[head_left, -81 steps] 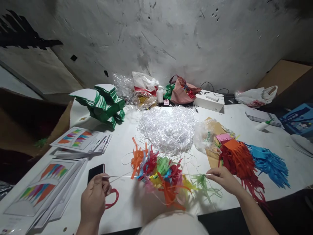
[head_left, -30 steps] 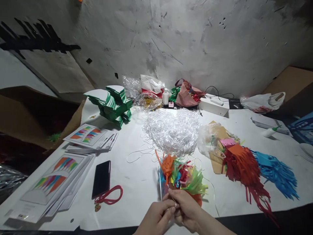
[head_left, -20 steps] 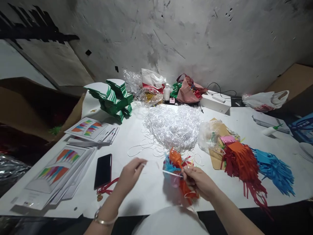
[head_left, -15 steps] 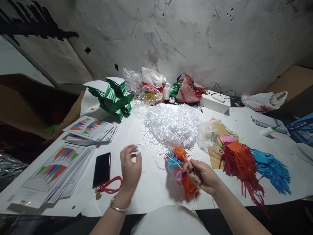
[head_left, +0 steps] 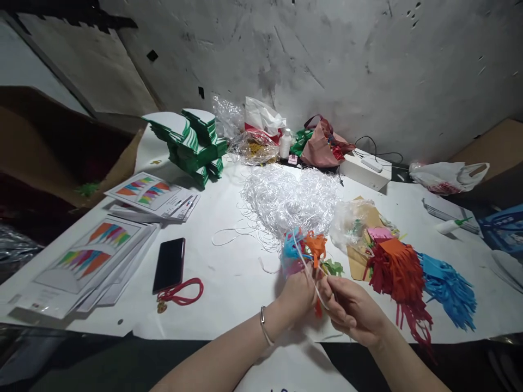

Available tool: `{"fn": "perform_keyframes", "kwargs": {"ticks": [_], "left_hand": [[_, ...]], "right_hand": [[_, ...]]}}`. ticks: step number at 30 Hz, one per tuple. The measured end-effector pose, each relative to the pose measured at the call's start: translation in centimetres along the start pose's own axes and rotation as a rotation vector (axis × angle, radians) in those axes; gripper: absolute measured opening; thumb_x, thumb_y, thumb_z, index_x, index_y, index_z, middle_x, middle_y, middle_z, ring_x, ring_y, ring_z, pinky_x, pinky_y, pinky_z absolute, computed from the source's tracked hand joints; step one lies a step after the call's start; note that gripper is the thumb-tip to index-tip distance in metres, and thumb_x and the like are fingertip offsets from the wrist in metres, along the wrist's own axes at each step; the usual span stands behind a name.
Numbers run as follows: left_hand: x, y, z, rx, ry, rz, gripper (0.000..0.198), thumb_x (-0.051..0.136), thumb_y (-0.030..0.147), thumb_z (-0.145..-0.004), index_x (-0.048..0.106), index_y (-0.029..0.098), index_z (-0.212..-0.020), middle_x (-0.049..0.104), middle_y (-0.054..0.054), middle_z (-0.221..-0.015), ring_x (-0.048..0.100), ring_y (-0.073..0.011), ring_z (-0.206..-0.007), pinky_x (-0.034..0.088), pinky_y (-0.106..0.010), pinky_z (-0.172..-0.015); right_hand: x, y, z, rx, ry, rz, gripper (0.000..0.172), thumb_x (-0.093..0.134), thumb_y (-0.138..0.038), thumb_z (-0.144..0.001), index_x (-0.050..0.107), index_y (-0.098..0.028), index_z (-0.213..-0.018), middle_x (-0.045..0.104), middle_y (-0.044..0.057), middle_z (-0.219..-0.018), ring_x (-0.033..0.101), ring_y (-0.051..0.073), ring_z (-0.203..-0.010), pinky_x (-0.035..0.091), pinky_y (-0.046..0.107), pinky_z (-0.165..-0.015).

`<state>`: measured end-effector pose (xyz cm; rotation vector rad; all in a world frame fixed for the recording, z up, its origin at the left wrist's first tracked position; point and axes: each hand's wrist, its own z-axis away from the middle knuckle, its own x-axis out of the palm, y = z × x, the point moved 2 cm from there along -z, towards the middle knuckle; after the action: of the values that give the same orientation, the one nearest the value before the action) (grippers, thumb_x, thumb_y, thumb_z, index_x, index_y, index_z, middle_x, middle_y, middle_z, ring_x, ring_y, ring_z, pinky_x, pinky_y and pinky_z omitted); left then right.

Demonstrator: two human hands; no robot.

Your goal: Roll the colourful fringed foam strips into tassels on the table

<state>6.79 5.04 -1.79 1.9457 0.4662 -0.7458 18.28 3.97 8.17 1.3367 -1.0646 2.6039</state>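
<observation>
Above the front edge of the table my two hands meet at a bunch of multicoloured fringed paper tassels [head_left: 316, 246], with blue, orange, pink and green strips showing. My left hand [head_left: 297, 298], a silver bangle on its wrist, is closed on the bunch; its fingertips are mostly hidden. Close beside it, my right hand [head_left: 354, 309] pinches a thin white string [head_left: 312, 277] that crosses the tassels. Just beyond the hands lies a large tangled heap of white string [head_left: 292, 201].
Red-orange fringe [head_left: 398, 269] and blue fringe [head_left: 449, 291] lie on the right. A phone [head_left: 169, 265] with a red cord, printed packets [head_left: 92, 261] and green-edged card stacks [head_left: 196, 147] are on the left. A glue bottle [head_left: 448, 226] lies far right.
My left hand has moved right, from beside the phone to the tassels, and has closed on them. My right hand stays at the bunch. The view has shifted slightly.
</observation>
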Motion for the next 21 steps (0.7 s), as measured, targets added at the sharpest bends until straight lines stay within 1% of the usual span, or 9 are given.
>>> {"fn": "perform_keyframes", "kwargs": {"ticks": [2,4,7,11,13,16,18,20,21], "left_hand": [[-0.6,-0.5,0.3,-0.034,-0.017,-0.053,0.019,0.045,0.024,-0.091,0.059,0.016,-0.101,0.067,-0.010,-0.081,0.065,-0.0221,-0.062,0.051,-0.033,-0.053],[-1.5,-0.9,0.9,-0.041,-0.031,-0.088,0.016,0.044,0.024,-0.092,0.058,0.019,-0.097,0.065,-0.005,-0.075,0.062,-0.0186,-0.061,0.049,-0.030,-0.054],[-3.6,-1.6,1.9,0.003,-0.064,-0.128,0.014,0.044,0.023,-0.094,0.058,0.020,-0.094,0.065,-0.003,-0.078,0.061,-0.0178,-0.070,0.049,-0.029,-0.062],[-6.3,-2.7,3.2,0.063,-0.102,-0.179,0.017,0.046,0.019,-0.093,0.061,0.021,-0.101,0.067,-0.005,-0.085,0.059,-0.0206,-0.081,0.050,-0.031,-0.067],[-7.4,-2.9,3.7,0.089,-0.094,-0.195,0.018,0.047,0.019,-0.093,0.063,0.023,-0.101,0.066,-0.005,-0.087,0.057,-0.0202,-0.082,0.049,-0.030,-0.067],[-8.6,-2.6,4.3,0.098,-0.069,-0.210,0.020,0.050,0.020,-0.092,0.065,0.023,-0.079,0.063,-0.003,-0.077,0.054,-0.0191,-0.076,0.047,-0.030,-0.064],[-9.1,-2.2,4.4,0.076,-0.068,-0.219,0.024,0.054,0.023,-0.090,0.063,0.022,-0.068,0.061,-0.003,-0.072,0.052,-0.0193,-0.073,0.045,-0.031,-0.062],[-9.4,-1.6,4.4,0.043,-0.056,-0.219,0.022,0.060,0.026,-0.087,0.062,0.021,-0.066,0.061,-0.003,-0.070,0.051,-0.0201,-0.071,0.044,-0.034,-0.063],[-9.4,-1.2,4.4,0.027,-0.035,-0.208,0.017,0.063,0.028,-0.086,0.064,0.021,-0.071,0.063,-0.003,-0.072,0.051,-0.0209,-0.072,0.044,-0.036,-0.065]], "right_hand": [[0.0,0.0,0.5,-0.007,0.009,0.023,0.028,0.058,-0.040,-0.094,0.057,-0.016,-0.079,0.046,-0.009,-0.046,0.017,0.001,-0.029,0.014,0.013,-0.030],[-0.4,-0.5,1.1,-0.036,0.038,0.076,0.030,0.058,-0.042,-0.093,0.057,-0.017,-0.077,0.043,-0.010,-0.043,0.017,0.002,-0.030,0.015,0.014,-0.032],[-1.4,-1.7,2.0,-0.082,0.129,0.247,0.034,0.060,-0.044,-0.091,0.058,-0.016,-0.074,0.038,-0.010,-0.040,0.018,0.003,-0.034,0.017,0.017,-0.037],[-2.6,-3.8,3.2,-0.109,0.330,0.665,0.044,0.061,-0.055,-0.087,0.062,-0.014,-0.071,0.037,-0.007,-0.043,0.025,0.006,-0.042,0.016,0.021,-0.044],[-2.7,-4.8,3.9,-0.159,0.401,0.870,0.046,0.061,-0.058,-0.086,0.063,-0.016,-0.067,0.041,-0.005,-0.049,0.032,0.008,-0.046,0.021,0.023,-0.046],[-2.1,-5.9,4.4,-0.291,0.394,1.082,0.042,0.060,-0.052,-0.089,0.063,-0.018,-0.064,0.053,0.001,-0.065,0.048,0.014,-0.062,0.036,0.026,-0.059],[-1.5,-6.2,4.5,-0.371,0.345,1.129,0.038,0.058,-0.047,-0.092,0.063,-0.019,-0.066,0.059,0.005,-0.080,0.053,0.018,-0.079,0.041,0.028,-0.071],[-0.9,-5.9,4.2,-0.411,0.307,1.110,0.038,0.055,-0.045,-0.094,0.064,-0.019,-0.068,0.060,0.006,-0.085,0.055,0.019,-0.088,0.042,0.028,-0.074],[-0.7,-5.6,3.9,-0.414,0.298,1.081,0.038,0.054,-0.045,-0.095,0.064,-0.019,-0.069,0.060,0.006,-0.084,0.055,0.019,-0.086,0.043,0.028,-0.072]]}}
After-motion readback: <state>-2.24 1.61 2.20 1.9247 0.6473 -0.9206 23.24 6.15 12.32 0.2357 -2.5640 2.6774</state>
